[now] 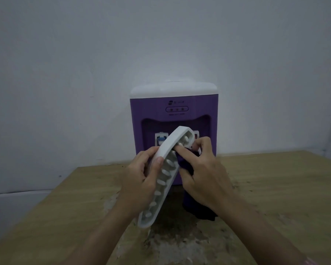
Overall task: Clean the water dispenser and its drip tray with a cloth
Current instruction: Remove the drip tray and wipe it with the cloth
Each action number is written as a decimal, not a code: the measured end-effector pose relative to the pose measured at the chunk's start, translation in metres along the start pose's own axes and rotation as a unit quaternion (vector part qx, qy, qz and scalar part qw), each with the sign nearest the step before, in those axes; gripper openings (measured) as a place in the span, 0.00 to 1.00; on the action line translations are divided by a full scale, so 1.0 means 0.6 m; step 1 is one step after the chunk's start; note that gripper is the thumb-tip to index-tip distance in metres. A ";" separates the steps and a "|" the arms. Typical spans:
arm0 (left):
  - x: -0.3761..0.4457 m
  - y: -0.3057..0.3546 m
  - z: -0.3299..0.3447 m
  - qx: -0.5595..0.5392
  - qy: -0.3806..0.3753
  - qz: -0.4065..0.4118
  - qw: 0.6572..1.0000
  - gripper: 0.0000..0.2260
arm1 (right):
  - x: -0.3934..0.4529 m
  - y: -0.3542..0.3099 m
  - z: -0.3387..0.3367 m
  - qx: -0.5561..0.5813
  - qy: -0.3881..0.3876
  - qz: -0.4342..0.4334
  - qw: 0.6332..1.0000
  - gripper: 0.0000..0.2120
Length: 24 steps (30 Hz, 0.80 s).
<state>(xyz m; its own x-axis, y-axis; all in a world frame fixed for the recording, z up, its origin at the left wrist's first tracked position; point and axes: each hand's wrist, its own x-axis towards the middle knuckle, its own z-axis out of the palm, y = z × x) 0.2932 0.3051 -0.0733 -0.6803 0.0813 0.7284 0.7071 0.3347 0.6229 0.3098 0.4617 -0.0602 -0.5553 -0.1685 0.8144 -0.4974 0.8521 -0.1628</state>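
Observation:
A purple water dispenser (174, 111) with a white top stands on the wooden table against the wall. In front of it my left hand (141, 178) holds the white drip tray (165, 148) up on edge, tilted, with its ribbed inner side facing right. My right hand (203, 169) grips a dark purple cloth (185, 163) and presses it into the tray's inner side with a finger. The rest of the cloth (197, 205) hangs down below my right wrist. The tray hides most of the two taps; a blue tap (161, 139) shows at its left.
The wooden table (275, 188) is worn and stained, with a dark patch (170, 226) below the tray. Its left edge runs diagonally from the wall toward me. A pale wall (161, 44) stands right behind the dispenser.

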 end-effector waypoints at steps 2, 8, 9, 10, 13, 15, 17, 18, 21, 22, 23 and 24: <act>-0.003 0.000 0.000 0.022 0.004 0.014 1.000 0.21 | -0.001 -0.003 0.000 -0.013 -0.005 -0.006 1.000 0.19; -0.009 0.002 0.010 0.099 0.000 0.065 0.993 0.19 | -0.005 -0.006 0.010 -0.095 -0.023 0.007 0.995 0.15; -0.011 0.002 0.013 0.098 -0.002 0.062 0.993 0.19 | -0.006 -0.006 0.012 -0.094 -0.020 0.005 0.995 0.14; -0.013 0.002 0.016 0.095 -0.004 0.056 0.994 0.19 | -0.007 -0.005 0.012 -0.083 -0.014 0.004 0.996 0.13; -0.013 -0.001 0.020 0.069 0.013 0.014 0.997 0.20 | -0.015 0.005 0.010 0.002 0.026 0.027 0.999 0.10; -0.008 -0.006 0.014 0.039 0.038 -0.020 0.998 0.21 | -0.020 0.014 0.009 0.068 0.080 0.067 0.992 0.10; -0.003 -0.010 0.011 0.012 0.040 -0.039 0.998 0.21 | -0.020 0.021 0.006 0.114 0.128 0.091 0.981 0.13; -0.003 -0.010 0.010 0.001 0.034 -0.044 0.998 0.20 | -0.018 0.022 0.004 0.121 0.154 0.084 0.977 0.15; -0.003 -0.005 0.013 -0.040 0.022 -0.045 0.998 0.17 | -0.011 0.020 0.006 0.102 0.193 0.020 0.976 0.15; -0.002 -0.003 0.014 -0.061 0.020 -0.043 0.997 0.16 | -0.011 0.019 0.011 0.087 0.182 -0.006 0.979 0.16; -0.001 0.000 0.016 -0.083 0.021 -0.045 0.995 0.15 | -0.014 0.018 0.016 0.070 0.166 -0.030 0.983 0.16; 0.001 0.003 0.016 -0.104 0.025 -0.050 0.993 0.15 | -0.018 0.019 0.022 0.056 0.150 -0.050 0.986 0.16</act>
<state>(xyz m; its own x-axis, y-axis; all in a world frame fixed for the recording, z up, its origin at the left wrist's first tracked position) 0.2920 0.3147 -0.0743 -0.7417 0.0084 0.6707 0.6651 0.1381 0.7339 0.3013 0.4667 -0.0783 -0.2863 -0.0811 0.9547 -0.6200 0.7753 -0.1201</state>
